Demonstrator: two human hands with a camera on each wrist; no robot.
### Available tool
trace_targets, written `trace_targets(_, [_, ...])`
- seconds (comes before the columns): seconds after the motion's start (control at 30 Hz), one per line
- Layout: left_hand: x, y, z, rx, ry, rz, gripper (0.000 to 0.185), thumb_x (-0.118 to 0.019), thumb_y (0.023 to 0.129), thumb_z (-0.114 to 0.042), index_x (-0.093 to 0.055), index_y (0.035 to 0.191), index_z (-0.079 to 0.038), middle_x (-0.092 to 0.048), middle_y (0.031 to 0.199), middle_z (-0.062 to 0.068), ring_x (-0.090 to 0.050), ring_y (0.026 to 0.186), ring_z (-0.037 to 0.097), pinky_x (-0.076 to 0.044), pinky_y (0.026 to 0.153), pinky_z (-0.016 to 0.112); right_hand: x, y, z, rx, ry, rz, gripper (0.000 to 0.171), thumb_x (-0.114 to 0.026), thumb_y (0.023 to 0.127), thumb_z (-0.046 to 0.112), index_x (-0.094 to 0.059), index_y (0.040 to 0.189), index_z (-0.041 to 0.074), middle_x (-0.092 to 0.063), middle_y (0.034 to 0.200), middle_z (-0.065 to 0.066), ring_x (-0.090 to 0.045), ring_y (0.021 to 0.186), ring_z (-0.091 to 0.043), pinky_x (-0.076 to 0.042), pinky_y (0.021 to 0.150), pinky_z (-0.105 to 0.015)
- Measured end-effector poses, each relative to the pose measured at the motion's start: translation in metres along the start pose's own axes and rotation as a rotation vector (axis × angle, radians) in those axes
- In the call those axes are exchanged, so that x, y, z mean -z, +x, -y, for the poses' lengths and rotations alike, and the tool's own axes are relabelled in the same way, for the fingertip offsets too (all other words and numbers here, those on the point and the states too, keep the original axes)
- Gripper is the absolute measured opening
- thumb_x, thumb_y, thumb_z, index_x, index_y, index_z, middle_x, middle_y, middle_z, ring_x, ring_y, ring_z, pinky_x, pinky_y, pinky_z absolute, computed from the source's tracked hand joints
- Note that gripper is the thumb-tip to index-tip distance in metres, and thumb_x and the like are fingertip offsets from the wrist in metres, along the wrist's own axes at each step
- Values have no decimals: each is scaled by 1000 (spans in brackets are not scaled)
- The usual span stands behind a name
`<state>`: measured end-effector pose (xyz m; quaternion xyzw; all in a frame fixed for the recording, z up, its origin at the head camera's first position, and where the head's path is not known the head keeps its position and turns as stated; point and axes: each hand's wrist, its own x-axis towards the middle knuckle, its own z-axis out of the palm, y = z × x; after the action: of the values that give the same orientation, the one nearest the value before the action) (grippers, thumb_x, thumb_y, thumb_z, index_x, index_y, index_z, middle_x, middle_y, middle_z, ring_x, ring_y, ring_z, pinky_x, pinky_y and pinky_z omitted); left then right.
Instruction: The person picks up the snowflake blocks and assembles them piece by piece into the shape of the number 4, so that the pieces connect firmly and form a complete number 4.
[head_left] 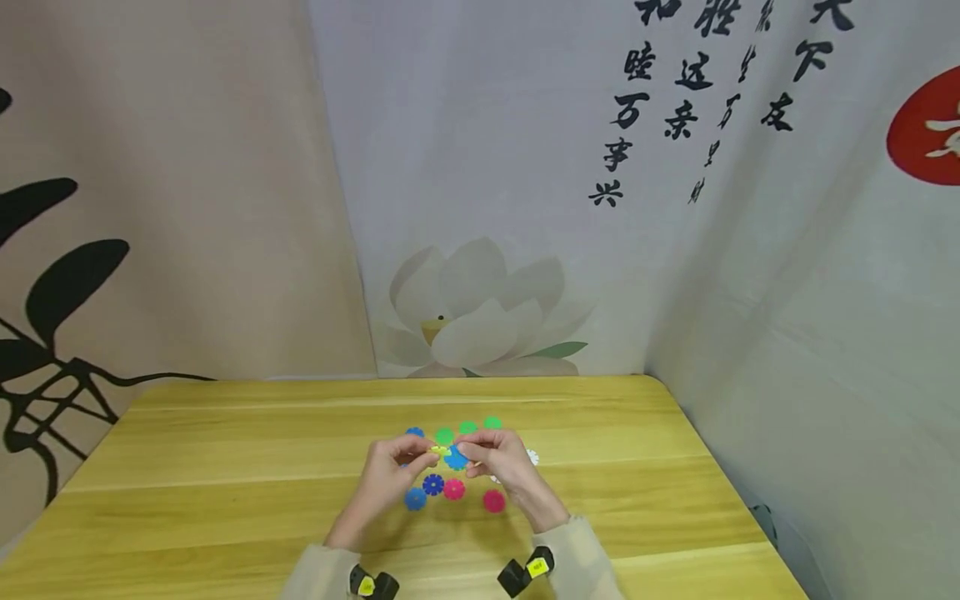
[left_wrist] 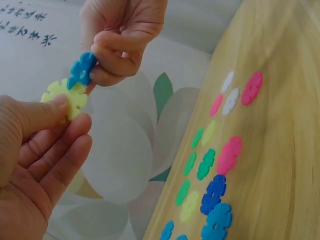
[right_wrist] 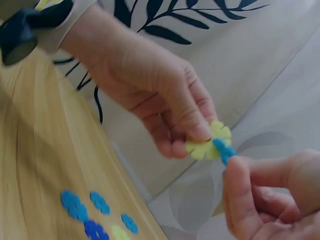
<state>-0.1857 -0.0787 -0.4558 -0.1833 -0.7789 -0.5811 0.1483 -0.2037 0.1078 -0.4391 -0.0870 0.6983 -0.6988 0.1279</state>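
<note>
Nearest the camera, two light sleeves come up from the bottom edge of the head view, each with a small black wrist camera strapped on. Above them the left hand (head_left: 390,475) is raised over the table (head_left: 225,467) with its grip closed on a pale yellow snowflake disc (left_wrist: 66,96): the thumb lies over the disc's face and the fingers curl behind it. Facing it, the right hand (head_left: 501,462) pinches a light blue snowflake disc (left_wrist: 81,70) between thumb and curled fingers. The blue disc stands edge-on to the yellow one, and the two touch where the blue edge meets the yellow rim, both held in the air between the hands, off the table.

Below and just beyond the hands, loose discs lie flat on the wooden top: a dark blue disc (head_left: 432,484), a pink disc (head_left: 493,501) beside it, a white disc (head_left: 532,456) near the right hand, and a row of green discs (head_left: 468,427) farther back.

Behind the table hangs a cloth backdrop with a lotus flower (head_left: 472,312) and black calligraphy (head_left: 660,100).
</note>
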Motion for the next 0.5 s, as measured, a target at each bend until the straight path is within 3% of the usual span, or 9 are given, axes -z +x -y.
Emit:
trace_targets(0.1, [-1,1,-10,56,13,-56,8,-70,76,10,-68,77,2,-67,70,10,-65,63,19,-56,60,23,3,1,-2,30,-8,-22,30,-59,93,11,-59,105,-16,-63,81,-3,-58,62,-6,-56,60,-18])
trace_targets(0.23, [2,0,-14,119,33,-75,9,-70,75,11,-68,76,2,-67,71,12,-65,65,21,-57,63,25,15,2,-11,52,-73,-99,30,-60,92,10,-60,106,-15,-63,78,-8,-60,63,-8,-58,62,-23])
trace_targets(0.37, [5,-1,1,140,43,-79,9,-72,76,5,-69,78,-3,-68,73,8,-64,68,13,-57,66,23,32,3,-21,53,-155,-179,25,-61,90,7,-62,104,-13,-65,86,-16,-61,67,-12,-59,65,-31])
trace_targets(0.5, [8,-3,12,110,38,-69,8,-73,77,3,-70,80,-4,-69,75,5,-63,68,9,-56,66,21,49,4,-31,51,-237,-230,24,-62,88,5,-62,104,-13,-65,90,-18,-61,74,-19,-58,68,-38])
